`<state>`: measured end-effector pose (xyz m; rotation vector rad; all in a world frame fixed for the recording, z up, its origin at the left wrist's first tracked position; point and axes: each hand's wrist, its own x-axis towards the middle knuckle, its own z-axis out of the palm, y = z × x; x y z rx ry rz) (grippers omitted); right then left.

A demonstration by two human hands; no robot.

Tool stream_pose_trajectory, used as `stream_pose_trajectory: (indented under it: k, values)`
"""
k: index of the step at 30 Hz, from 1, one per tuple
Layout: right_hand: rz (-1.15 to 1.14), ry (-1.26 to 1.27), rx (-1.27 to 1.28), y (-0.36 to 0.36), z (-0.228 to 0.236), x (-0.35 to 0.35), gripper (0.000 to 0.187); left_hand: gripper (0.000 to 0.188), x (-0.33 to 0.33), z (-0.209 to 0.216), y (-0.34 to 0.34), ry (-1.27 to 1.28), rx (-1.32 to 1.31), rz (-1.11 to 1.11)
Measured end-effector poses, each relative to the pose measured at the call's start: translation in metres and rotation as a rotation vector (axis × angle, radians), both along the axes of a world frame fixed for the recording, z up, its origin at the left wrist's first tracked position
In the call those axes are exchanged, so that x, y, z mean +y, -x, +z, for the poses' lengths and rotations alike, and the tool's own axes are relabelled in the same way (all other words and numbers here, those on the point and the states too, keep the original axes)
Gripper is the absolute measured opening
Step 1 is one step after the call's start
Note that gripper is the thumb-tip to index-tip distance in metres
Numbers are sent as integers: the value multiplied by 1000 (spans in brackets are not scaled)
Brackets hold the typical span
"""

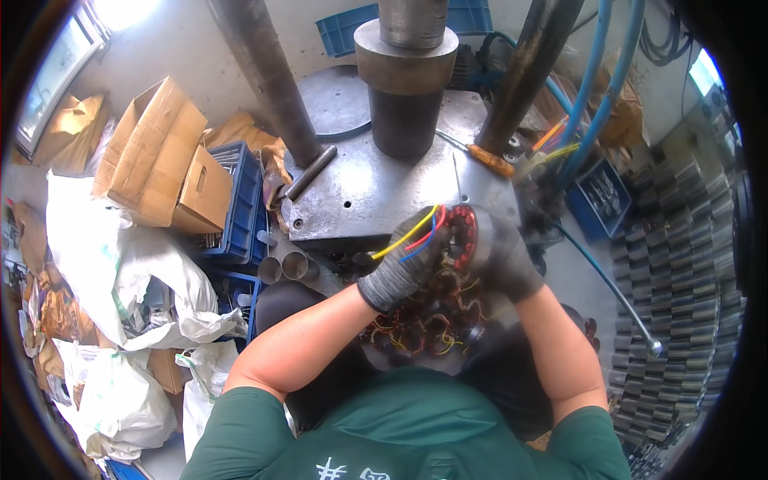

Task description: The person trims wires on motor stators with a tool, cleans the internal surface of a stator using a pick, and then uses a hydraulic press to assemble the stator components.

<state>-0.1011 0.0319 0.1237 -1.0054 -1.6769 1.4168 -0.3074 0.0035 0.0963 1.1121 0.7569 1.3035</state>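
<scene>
Both my hands wear grey knit gloves and hold a round motor stator (466,232) with copper windings, tilted on edge at the front of a steel press table (360,188). My left hand (404,260) grips its near face, and yellow, red and blue lead wires (412,234) run across the glove. My right hand (502,254) wraps the stator's metal shell from the right. Below the hands, several more wound stators (424,324) with yellow and red leads lie in a pile by my lap.
A thick steel ram (406,76) stands over the press table between two dark columns (268,76). A screwdriver (484,158) and a steel rod (310,172) lie on it. Cardboard boxes (156,156), blue crates (240,200) and white sacks (120,264) sit left; stacked metal parts (680,264) right.
</scene>
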Motion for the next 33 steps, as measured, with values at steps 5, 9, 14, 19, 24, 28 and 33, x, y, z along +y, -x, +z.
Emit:
stream_pose_trajectory:
  k: [5,9,14,19,24,28,33]
  values:
    - [-38,-205,44,5,-3,1,38,29,1,4,3,118,-140,-46]
    - [-12,247,14,-6,-5,7,42,32,7,12,13,198,-56,43]
    - [-46,-12,93,-5,0,3,63,32,10,16,21,56,108,87]
    - [-54,504,564,15,6,-10,72,25,13,8,6,129,183,114]
    - [-17,563,698,13,12,-8,62,28,11,9,4,-318,668,404]
    - [-27,610,761,10,7,-4,61,30,4,19,-3,-298,464,381]
    - [-31,395,636,6,3,-9,62,23,5,27,-4,-144,391,314]
